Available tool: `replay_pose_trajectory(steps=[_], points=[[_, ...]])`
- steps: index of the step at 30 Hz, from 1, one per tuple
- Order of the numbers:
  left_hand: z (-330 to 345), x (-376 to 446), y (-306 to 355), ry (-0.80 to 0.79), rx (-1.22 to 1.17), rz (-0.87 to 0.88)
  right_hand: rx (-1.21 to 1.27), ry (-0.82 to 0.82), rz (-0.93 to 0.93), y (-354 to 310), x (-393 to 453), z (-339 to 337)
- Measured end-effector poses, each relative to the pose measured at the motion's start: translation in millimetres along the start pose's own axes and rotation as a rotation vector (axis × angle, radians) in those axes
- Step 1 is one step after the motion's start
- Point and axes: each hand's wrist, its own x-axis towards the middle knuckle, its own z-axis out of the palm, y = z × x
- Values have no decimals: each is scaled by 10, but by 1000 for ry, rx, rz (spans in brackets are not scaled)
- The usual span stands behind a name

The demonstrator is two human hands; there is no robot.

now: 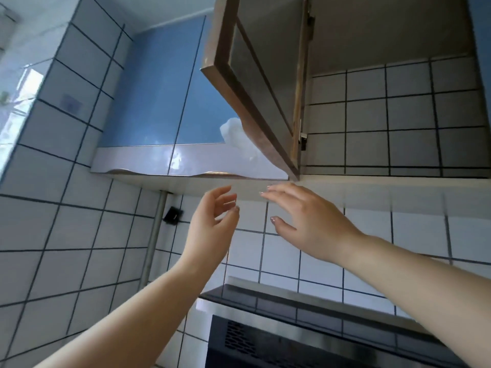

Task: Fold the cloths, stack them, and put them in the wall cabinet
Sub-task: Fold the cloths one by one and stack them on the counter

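Two bare hands, the left hand [212,224] and the right hand [305,221], reach up with loose, spread fingers, holding nothing. Above them one wall cabinet [372,35] stands with its door [255,83] swung out. One pale, blurred shape [233,134] above the left hand, perhaps a cloth, is half hidden by the door.

A home kitchen, seen from below: white wall tiles [366,115] with dark grout all round, glossy blue wall cabinets [159,88] at upper left, one cabinet door [255,83] swung open at top centre, a steel range hood [305,328] at bottom.
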Motion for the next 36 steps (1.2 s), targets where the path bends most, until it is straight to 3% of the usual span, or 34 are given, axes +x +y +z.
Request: replay_pose_trajectory(steps=[10, 18, 27, 36], points=[[-700, -812, 442, 124, 296, -57, 354, 48, -102, -642, -255, 92], [-1314, -1865, 1029, 215, 458, -144, 758, -18, -196, -1583, -686, 101], [-2361, -3427, 2065, 436, 755, -317, 1291, -227, -311, -3467, -1115, -4], [-3147, -4854, 3441, 764, 945, -466, 1590, -466, -521, -5354, -1665, -544]])
